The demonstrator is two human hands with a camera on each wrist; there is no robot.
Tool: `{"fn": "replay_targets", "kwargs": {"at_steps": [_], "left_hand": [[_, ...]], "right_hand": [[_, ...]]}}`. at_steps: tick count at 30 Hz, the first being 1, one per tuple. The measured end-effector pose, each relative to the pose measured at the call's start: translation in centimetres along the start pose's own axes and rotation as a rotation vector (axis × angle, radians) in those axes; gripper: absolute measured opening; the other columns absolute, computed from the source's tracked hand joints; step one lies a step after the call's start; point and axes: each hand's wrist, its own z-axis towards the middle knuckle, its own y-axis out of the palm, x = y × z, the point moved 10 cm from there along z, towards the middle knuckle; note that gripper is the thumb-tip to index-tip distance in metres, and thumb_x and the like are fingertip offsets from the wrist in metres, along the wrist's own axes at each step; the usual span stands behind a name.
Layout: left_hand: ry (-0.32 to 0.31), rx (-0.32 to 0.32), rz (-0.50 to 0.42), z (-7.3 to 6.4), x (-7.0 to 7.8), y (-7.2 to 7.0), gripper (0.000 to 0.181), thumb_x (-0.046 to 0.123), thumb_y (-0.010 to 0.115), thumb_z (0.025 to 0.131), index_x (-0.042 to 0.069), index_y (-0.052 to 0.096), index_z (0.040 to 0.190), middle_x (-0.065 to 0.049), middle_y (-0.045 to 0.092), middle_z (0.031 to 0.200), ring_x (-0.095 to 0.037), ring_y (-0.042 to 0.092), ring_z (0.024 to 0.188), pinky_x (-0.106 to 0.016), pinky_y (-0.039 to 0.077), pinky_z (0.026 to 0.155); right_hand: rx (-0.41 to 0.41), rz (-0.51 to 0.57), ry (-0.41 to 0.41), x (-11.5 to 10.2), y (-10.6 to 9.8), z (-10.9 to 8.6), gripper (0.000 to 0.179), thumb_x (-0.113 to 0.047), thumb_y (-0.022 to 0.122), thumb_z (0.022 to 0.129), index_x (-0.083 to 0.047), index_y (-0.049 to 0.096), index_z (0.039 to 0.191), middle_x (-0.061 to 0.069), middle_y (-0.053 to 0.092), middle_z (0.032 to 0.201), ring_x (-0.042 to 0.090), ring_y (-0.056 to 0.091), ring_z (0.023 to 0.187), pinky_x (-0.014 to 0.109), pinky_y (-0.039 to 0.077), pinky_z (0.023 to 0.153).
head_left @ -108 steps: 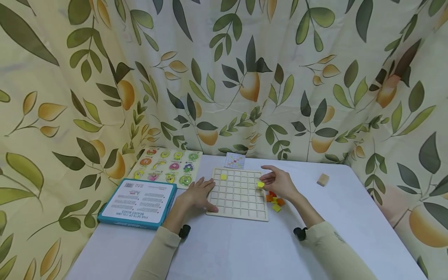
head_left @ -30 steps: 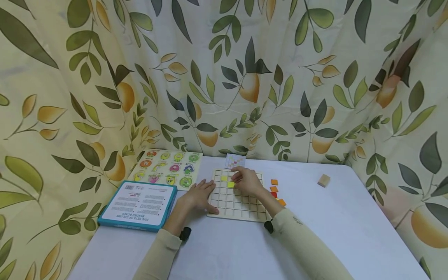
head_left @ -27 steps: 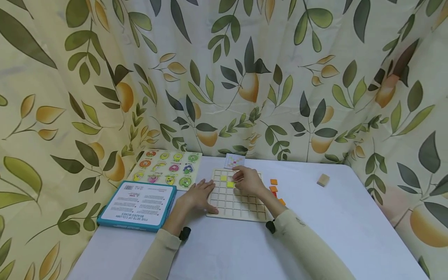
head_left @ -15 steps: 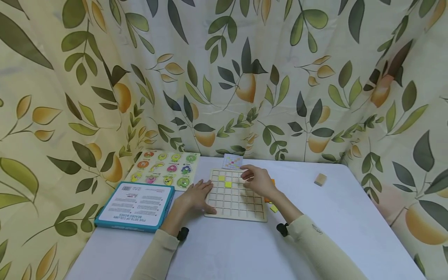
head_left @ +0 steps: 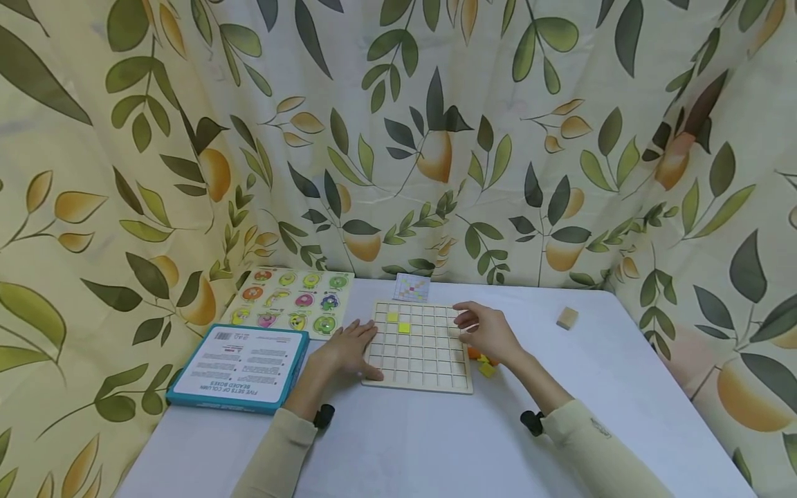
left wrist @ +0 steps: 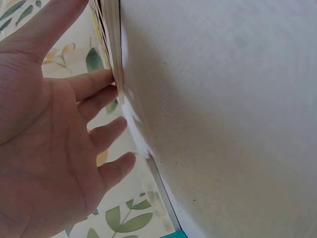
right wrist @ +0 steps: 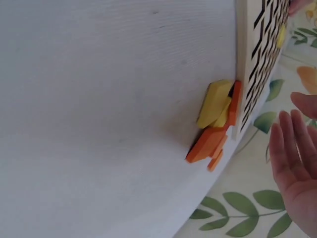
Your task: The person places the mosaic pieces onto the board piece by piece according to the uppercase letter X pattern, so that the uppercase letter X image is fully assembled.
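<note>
- Both empty: left hand (head_left: pixel 341 351) spread against the grid board (head_left: pixel 423 366), right hand (head_left: pixel 488 333) loose by its right edge.
- Board's toward the far edge of the worktop (head_left: pixel 405 443); two yellow tiles (head_left: pixel 404 328) in, tile-laying looks underway.
- Next calls for pinching from the loose tiles (right wrist: pixel 214 105), I'd say.

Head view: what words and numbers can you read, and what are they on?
"FIVE SETS OF COLUMN BEADED BOXES": upside down on the blue box.
Smaller print near its barcode: too small.
Any lettering on the fruit sheet: too small.
Mark on the right sleeve: too blurred.
</note>
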Motion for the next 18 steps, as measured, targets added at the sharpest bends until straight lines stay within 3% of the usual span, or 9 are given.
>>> {"fn": "replay_targets", "kwargs": {"at_steps": [8,18], "left_hand": [[-0.004,0.005,-0.018,-0.1,0.1,-0.1,0.107,0.057,0.085,0.081,0.012,0.035,0.164,-0.005,0.025,0.173,-0.033,0.012,0.161,-0.058,0.012,0.129],[0.003,0.013,-0.019,-0.2,0.3,-0.2,0.106,0.056,0.085,0.081,0.013,0.035,0.164,-0.004,0.025,0.173,-0.033,0.012,0.161,-0.058,0.012,0.129]], "right_hand": [[0.002,-0.032,0.045,2.2,-1.1,-1.3,0.056,0.006,0.078,0.085,0.001,0.061,0.138,0.014,0.075,0.11,0.03,0.071,0.1,0.045,0.062,0.089],[-0.028,-0.067,0.117,4.9,-1.3,-2.3,0.053,0.008,0.07,0.085,0.003,0.062,0.137,0.015,0.075,0.109,0.031,0.07,0.099,0.036,0.064,0.077]]}}
